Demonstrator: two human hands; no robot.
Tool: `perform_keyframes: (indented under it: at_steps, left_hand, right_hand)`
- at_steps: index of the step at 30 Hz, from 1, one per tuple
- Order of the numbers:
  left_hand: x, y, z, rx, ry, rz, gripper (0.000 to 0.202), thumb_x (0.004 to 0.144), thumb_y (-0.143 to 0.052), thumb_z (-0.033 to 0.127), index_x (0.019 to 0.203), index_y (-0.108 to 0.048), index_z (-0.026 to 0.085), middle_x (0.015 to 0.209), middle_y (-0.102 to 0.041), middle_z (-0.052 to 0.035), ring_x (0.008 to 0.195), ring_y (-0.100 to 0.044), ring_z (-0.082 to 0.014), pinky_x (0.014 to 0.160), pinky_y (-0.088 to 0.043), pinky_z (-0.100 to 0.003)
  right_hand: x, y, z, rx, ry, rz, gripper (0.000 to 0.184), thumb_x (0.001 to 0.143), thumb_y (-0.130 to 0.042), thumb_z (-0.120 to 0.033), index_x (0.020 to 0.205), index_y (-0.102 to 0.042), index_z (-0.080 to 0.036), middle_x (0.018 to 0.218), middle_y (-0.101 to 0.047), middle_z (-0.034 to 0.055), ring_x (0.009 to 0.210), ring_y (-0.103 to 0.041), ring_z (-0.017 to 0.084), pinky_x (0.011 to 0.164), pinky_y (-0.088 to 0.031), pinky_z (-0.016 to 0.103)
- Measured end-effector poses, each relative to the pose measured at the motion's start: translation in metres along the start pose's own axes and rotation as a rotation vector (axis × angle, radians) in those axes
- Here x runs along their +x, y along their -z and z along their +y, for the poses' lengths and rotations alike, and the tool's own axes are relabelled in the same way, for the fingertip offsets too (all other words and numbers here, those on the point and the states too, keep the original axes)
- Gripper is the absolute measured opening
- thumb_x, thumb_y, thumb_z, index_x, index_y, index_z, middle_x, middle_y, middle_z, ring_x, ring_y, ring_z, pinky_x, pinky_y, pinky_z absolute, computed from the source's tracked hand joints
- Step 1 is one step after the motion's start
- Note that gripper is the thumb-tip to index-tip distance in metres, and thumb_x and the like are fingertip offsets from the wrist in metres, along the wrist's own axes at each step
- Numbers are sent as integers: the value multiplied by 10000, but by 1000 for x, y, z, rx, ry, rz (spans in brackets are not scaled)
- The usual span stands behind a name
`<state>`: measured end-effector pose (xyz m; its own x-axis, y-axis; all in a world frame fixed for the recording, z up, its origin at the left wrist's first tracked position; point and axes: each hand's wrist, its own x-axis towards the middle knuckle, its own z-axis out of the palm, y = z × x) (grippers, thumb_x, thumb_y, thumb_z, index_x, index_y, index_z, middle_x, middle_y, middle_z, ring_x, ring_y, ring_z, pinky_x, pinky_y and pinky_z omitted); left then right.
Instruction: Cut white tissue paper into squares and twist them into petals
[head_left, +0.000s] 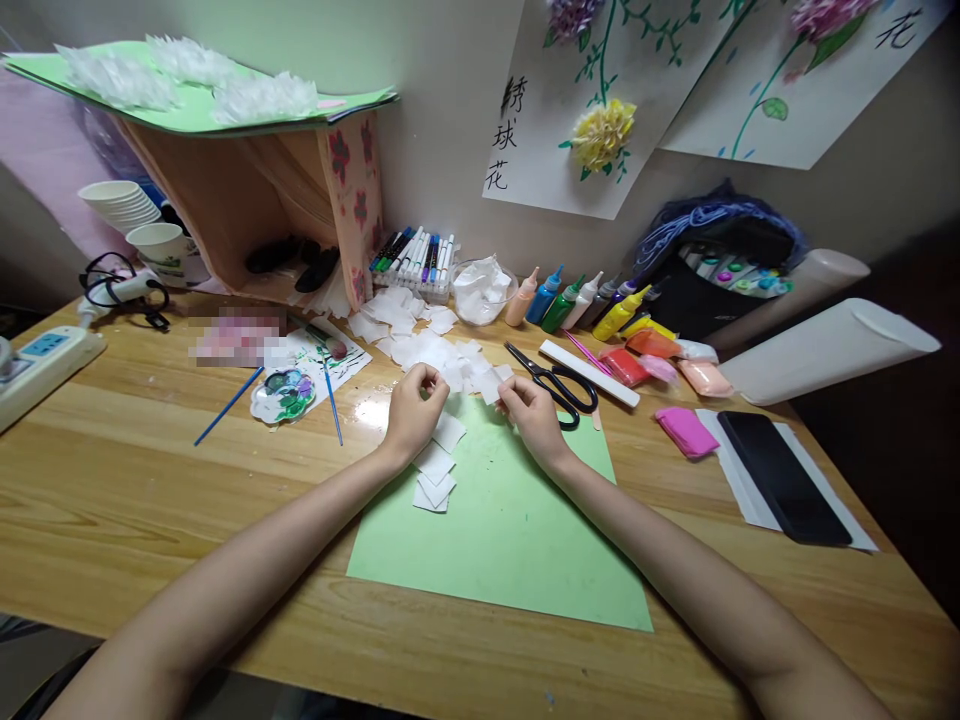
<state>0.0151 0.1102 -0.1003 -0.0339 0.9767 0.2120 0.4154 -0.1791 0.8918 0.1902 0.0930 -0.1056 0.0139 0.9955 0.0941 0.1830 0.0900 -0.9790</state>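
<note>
Here: white paper square [493, 384], near far edge of light-green paper sheet [517, 540], pinched by right hand [534, 415]; left hand [414, 412], fingertips together, hold unclear. Best gripped lightly, avoiding creases.

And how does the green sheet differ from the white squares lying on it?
The sheet is green, while the squares are white. The sheet is one large piece; the squares are several small ones. The sheet lies flat, whereas the squares form a line near its left edge, some overlapping. Both look like paper.
</note>
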Motion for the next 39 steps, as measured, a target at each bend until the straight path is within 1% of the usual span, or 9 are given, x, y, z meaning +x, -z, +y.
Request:
perform_keyframes:
  at_steps: [3,6,8,10,16,22,26,33,39]
  left_hand:
    - [1,1,-5,92,55,107,123,789,-525,250,691,-543,178,691,-557,8,648,-502,-133,615,-377,-260]
    - [2,1,-7,152,60,111,126,816,-528,289,815,-589,180,828,-594,-27,688,-517,-146,669,-401,-293]
    - [3,1,-8,137,45,125,158,819,-523,253,952,-566,180,979,-567,-58,735,-520,-146,739,-418,-316]
    - [3,0,-9,86,45,182,220,803,-506,176,1023,-506,183,1096,-498,-81,794,-514,-145,814,-418,-333]
    - [5,0,-11,-15,100,246,224,764,-443,72,948,-416,196,1097,-427,-68,863,-472,-146,874,-401,-338]
    - [4,1,-8,-56,88,276,225,761,-440,58,937,-417,197,1049,-438,-56,850,-469,-140,838,-415,-300]
    - [4,1,-7,-78,73,288,209,773,-432,63,932,-421,198,1032,-454,-52,872,-475,-141,841,-414,-299]
    - [4,0,-11,-70,56,288,210,767,-430,71,933,-455,197,1008,-495,-46,873,-498,-143,807,-426,-285]
    - [1,3,-2,-55,-102,32,153,780,-431,86,790,-546,186,855,-577,-22,825,-536,-154,725,-425,-268]
  right_hand:
    - [3,1,4,-32,7,40,311,833,-535,-422,649,-509,-173,592,-489,-23,540,-435,103,516,-342,237]
    - [6,1,8,4,-1,29,285,801,-583,-428,914,-544,-169,668,-529,-23,571,-472,105,516,-369,229]
    - [6,1,9,40,14,36,391,780,-617,-403,1071,-467,-191,795,-559,-6,582,-488,97,512,-394,226]
    - [4,1,7,17,82,50,344,790,-613,-373,1040,-440,-212,914,-563,23,628,-514,100,548,-431,238]
    - [-5,2,-7,-386,335,-301,103,897,-468,-282,946,-525,-211,932,-644,65,919,-584,202,852,-432,376]
    - [-3,3,-3,-658,464,-235,305,904,-449,-254,1196,-524,-205,1208,-582,112,1167,-463,257,959,-379,452]
    - [-5,1,-2,-686,652,-344,265,849,-568,-301,1104,-621,-253,1103,-632,80,1057,-488,246,914,-415,422]
    - [-10,-11,-3,-757,660,-310,144,866,-534,-225,822,-670,-220,830,-637,81,865,-496,233,758,-433,379]
    - [-10,-7,-8,-468,474,-131,81,825,-568,-221,761,-612,-197,784,-594,55,789,-524,198,695,-428,332]
